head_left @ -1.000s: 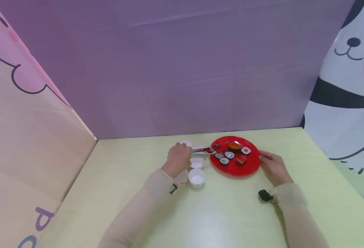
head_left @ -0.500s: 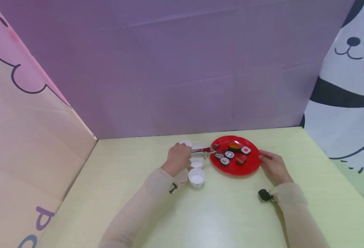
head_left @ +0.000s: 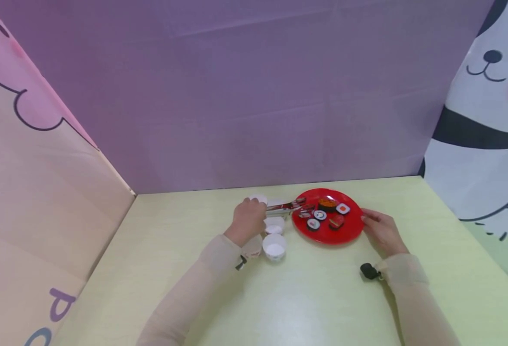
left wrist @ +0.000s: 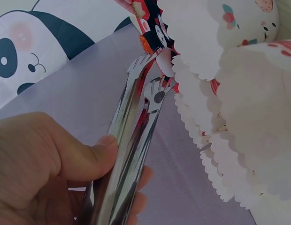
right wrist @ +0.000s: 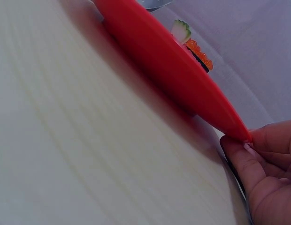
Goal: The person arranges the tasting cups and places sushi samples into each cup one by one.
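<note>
Metal tongs [head_left: 279, 207] are gripped by my left hand [head_left: 248, 218], thumb on one arm in the left wrist view. Their toothed tips reach over the left part of a red plate [head_left: 336, 238]; I cannot tell whether anything is between them. My right hand [head_left: 383, 233] pinches the plate's right rim, with the thumb and fingers [right wrist: 277, 136] on its edge in the right wrist view. Several sushi pieces sit on the plate: a roe-topped one [head_left: 328, 205], an orange-centred one [head_left: 342, 209], a red-topped one [head_left: 336, 222] and dark-edged rolls [head_left: 313, 224].
Several white paper cups with scalloped rims [left wrist: 263, 117] stand left of the plate, close to my left hand; the nearest cup [head_left: 274, 247] is in front. A purple backdrop [head_left: 254, 96] rises behind the pale table [head_left: 305, 298], with printed panels at both sides.
The tongs' tips have shifted slightly up over the plate, and their arms look closer together. My right hand and the plate have stayed nearly still.
</note>
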`<move>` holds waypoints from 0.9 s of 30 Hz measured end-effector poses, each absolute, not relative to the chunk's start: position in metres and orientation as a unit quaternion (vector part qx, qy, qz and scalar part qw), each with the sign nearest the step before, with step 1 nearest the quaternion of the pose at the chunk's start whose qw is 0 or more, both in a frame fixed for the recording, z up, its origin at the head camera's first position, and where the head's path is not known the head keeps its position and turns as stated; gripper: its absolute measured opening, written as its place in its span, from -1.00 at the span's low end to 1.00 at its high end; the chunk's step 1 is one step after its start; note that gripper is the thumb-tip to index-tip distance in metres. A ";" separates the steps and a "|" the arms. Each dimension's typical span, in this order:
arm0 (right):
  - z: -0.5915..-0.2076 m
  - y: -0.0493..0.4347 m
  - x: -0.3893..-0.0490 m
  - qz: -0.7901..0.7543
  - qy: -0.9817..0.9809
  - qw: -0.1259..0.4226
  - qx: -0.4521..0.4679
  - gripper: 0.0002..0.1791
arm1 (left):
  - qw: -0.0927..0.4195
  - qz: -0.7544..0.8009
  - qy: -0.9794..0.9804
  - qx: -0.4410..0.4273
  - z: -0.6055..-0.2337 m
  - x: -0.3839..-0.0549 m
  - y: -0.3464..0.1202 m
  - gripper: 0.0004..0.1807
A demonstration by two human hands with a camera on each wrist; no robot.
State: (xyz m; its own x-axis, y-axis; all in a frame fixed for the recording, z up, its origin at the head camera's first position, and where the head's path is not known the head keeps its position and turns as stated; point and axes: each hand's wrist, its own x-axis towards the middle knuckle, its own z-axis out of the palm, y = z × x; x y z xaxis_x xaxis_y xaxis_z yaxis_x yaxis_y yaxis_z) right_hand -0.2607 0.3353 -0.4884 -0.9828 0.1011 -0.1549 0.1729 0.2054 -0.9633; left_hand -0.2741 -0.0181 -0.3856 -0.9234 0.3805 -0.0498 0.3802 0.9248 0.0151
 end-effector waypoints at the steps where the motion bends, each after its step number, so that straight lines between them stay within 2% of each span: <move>1: -0.488 0.335 -0.261 -0.626 0.775 0.028 0.087 -0.42 | 0.024 0.002 0.981 0.195 -0.386 -0.274 -0.018 -0.74; 11: -0.489 0.332 -0.263 -0.632 0.770 0.005 0.085 -0.44 | -0.002 0.001 0.981 0.194 -0.388 -0.275 -0.022 -0.73; 16: -0.488 0.332 -0.262 -0.632 0.770 0.010 0.088 -0.42 | 0.010 0.022 0.982 0.189 -0.386 -0.275 -0.027 -0.53; 18: -0.488 0.332 -0.262 -0.630 0.772 0.009 0.086 -0.43 | 0.005 0.029 0.981 0.190 -0.386 -0.275 -0.030 -0.51; 27: -0.492 0.335 -0.263 -0.636 0.768 -0.013 0.073 -0.44 | -0.041 0.043 0.979 0.197 -0.384 -0.269 -0.048 -0.74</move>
State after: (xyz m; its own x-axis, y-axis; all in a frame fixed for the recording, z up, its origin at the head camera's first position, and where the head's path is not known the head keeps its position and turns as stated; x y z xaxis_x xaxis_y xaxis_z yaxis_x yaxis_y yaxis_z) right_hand -0.2626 0.3350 -0.4925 -0.9890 0.1285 -0.0729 0.0957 0.1808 -0.9789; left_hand -0.2688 -0.0478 -0.3843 -0.9194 0.3812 0.0971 0.3882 0.9190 0.0682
